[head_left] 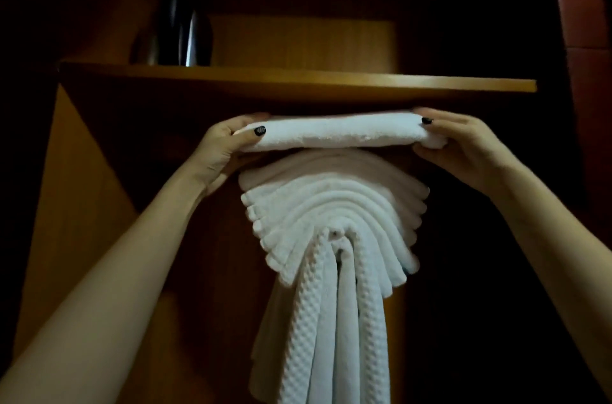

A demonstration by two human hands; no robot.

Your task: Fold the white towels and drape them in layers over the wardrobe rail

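Folded white terry towel lies flat and level in the middle of the view, held at both short ends just beneath the long wooden shelf board. The left hand grips its nine o'clock end, thumb with a dark-painted nail on the front face and fingers curled underneath; the right hand pinches the three o'clock end the same way, thumb on top and fingers below. Both bare forearms reach up from the lower corners. Directly at six o'clock of the held towel, close beneath it, sits a stack of white towels draped in arched layers, their edges fanning down on both sides; the rail beneath them is hidden by cloth. From the middle of that stack a waffle-weave white towel hangs straight down to the bottom edge. On the shelf, at eleven o'clock, stands a dark glossy cylindrical vessel. A wooden side panel runs along nine o'clock, and a reddish-brown padded panel shows at two o'clock.
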